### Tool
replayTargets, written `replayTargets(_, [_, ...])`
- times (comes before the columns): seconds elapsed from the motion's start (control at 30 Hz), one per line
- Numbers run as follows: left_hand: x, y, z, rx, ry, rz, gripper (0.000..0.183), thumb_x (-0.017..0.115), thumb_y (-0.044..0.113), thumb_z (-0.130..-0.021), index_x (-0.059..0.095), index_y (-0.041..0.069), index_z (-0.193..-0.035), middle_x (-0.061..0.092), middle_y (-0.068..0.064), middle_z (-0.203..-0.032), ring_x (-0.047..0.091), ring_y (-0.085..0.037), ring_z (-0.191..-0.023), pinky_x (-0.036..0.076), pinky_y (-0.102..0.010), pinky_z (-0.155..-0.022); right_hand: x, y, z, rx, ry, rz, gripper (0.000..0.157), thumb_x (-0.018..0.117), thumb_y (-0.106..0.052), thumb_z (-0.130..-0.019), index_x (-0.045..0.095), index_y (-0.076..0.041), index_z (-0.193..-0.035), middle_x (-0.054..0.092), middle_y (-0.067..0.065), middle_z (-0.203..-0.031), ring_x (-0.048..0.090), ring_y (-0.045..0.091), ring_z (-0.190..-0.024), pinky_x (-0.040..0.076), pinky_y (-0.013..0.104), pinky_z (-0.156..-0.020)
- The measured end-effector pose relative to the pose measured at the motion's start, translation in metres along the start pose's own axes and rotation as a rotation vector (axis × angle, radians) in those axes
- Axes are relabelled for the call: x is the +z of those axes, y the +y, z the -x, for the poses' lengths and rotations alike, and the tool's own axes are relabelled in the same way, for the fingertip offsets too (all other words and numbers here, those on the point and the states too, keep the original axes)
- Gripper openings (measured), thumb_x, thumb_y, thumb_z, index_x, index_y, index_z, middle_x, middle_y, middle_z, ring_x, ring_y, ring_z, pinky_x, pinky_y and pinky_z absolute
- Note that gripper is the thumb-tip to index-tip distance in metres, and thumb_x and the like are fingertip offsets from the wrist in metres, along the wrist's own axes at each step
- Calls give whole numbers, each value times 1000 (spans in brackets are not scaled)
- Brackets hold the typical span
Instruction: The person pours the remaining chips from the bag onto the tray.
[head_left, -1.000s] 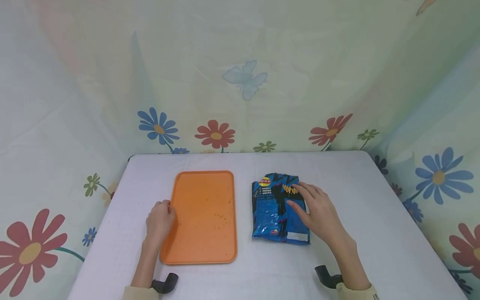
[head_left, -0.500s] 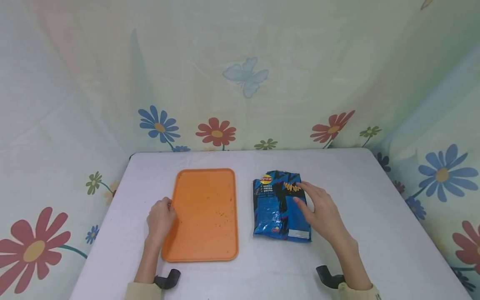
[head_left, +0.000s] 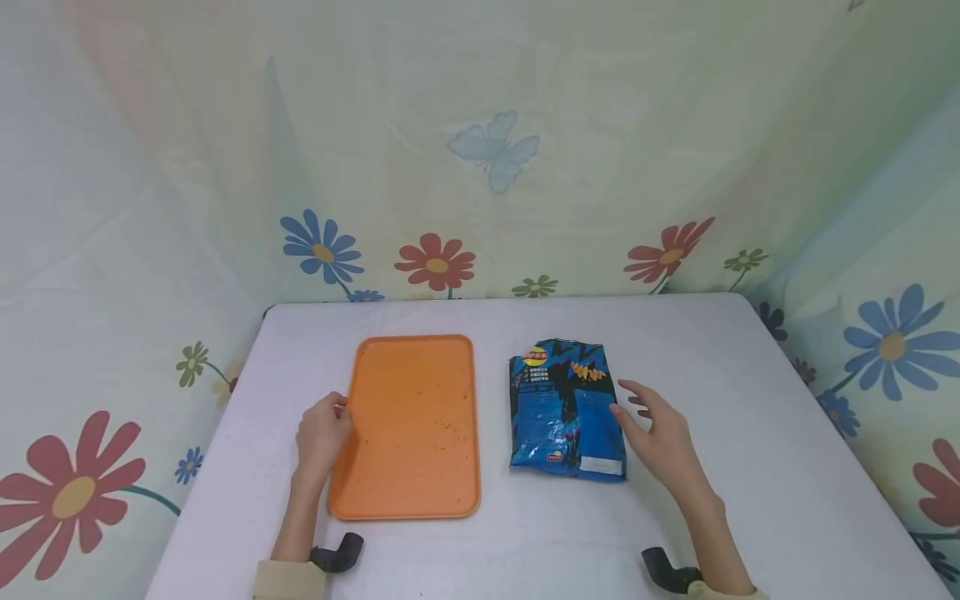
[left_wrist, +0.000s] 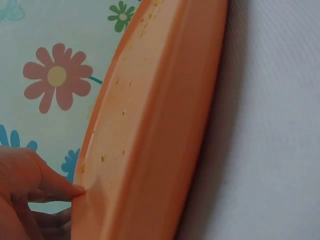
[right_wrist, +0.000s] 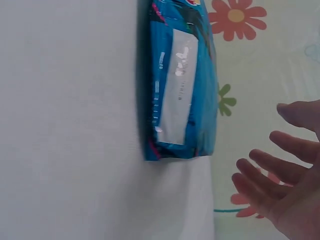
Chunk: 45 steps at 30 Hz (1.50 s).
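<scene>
An orange rectangular tray (head_left: 412, 392) lies on the table, scattered with small crumbs. My left hand (head_left: 322, 432) pinches the tray's left rim; in the left wrist view the thumb presses on the rim of the tray (left_wrist: 165, 120), with the other fingers below it. To the right of the tray lies a blue chip bag (head_left: 543, 412) with a yellow logo and a white label. Just off the bag's right edge is my right hand (head_left: 667, 442), its fingers spread and holding nothing. The right wrist view shows a gap between the bag (right_wrist: 170, 95) and the hand.
A white cloth covers the table (head_left: 495, 550), whose back edge runs below a flower-printed curtain (head_left: 495, 208). More of the curtain stands on the left and right sides. A black wrist mount (head_left: 337, 554) sits by the left wrist, another wrist mount (head_left: 670, 573) by the right.
My right hand has drawn back to the right, away from over the chip bag. The left hand stays at the tray's rim. The camera view has shifted slightly.
</scene>
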<state>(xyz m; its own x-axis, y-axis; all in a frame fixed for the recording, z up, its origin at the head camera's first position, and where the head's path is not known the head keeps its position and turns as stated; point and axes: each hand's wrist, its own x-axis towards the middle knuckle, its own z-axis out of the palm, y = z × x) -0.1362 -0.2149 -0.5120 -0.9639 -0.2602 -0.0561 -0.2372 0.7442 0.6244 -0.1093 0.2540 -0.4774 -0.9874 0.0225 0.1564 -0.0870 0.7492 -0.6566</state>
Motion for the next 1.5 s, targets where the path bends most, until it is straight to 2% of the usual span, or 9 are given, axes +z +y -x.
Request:
replayTargets(0.17, [-1,-2,2,-12,-9,11,26,60,6,-98,65,-8,-119,74,-24,-96,66,-20,-63,49,-28,-52,9,12,7,114,20,-49,50,55,-37,-106,51,-7,-146,59,25,-141,63,45,-121,58,55,-83])
replayTargets(0.37, [0,-4,1,-12,0,6,26,59,6,-98,66,-7,-119,74,-21,-93,63,-18,-61,46,-27,-52,13,20,10,235,-26,-154,56,49,-44,-107,49,-6,-149,52,23,-150,60,42,-127,53,53,-98])
replayTargets(0.53, [-1,-3,0,-7,4,0,26,60,5,-97,66,-7,-119,73,-20,-91,63,-19,-61,47,-28,-53,15,24,14,343,-130,-258,59,49,-43,-107,43,-8,-154,48,23,-154,55,39,-134,53,36,-101])
replayTargets(0.6, [-1,-4,0,-10,0,-3,26,60,5,-97,67,-7,-119,73,-20,-91,63,-19,-62,47,-28,-53,16,24,14,363,-168,-296,60,48,-45,-107,43,-9,-154,46,23,-156,52,40,-138,51,38,-103])
replayTargets(0.77, [0,-4,-1,-14,-3,-9,25,60,6,-97,67,-6,-119,74,-20,-94,64,-20,-65,47,-29,-55,19,23,13,392,-242,-365,63,49,-51,-106,46,-10,-153,37,23,-162,38,45,-148,41,55,-112])
replayTargets(0.97, [1,-3,-1,-8,3,-6,25,61,6,-97,68,-6,-118,74,-19,-92,64,-20,-65,48,-30,-56,21,20,9,457,-299,-392,66,54,-52,-103,47,-11,-153,26,22,-168,21,46,-154,29,63,-118])
replayTargets(1.1, [1,-3,-1,1,12,-18,25,61,7,-97,68,-5,-118,74,-18,-92,63,-19,-64,46,-29,-55,22,18,11,453,-301,-371,68,59,-53,-101,45,-15,-155,20,21,-170,23,50,-153,27,66,-117])
replayTargets(1.3, [1,-2,0,1,16,-11,26,61,8,-98,69,-6,-118,74,-19,-92,63,-20,-64,46,-29,-55,23,15,16,322,-297,-280,70,66,-44,-99,40,-18,-159,24,23,-166,42,54,-141,43,59,-109])
replayTargets(1.5, [1,-2,1,-13,20,-9,26,61,8,-98,69,-6,-118,74,-19,-93,64,-20,-66,48,-30,-56,24,13,18,213,-288,-238,72,71,-32,-97,38,-15,-159,29,24,-161,37,52,-143,41,62,-111])
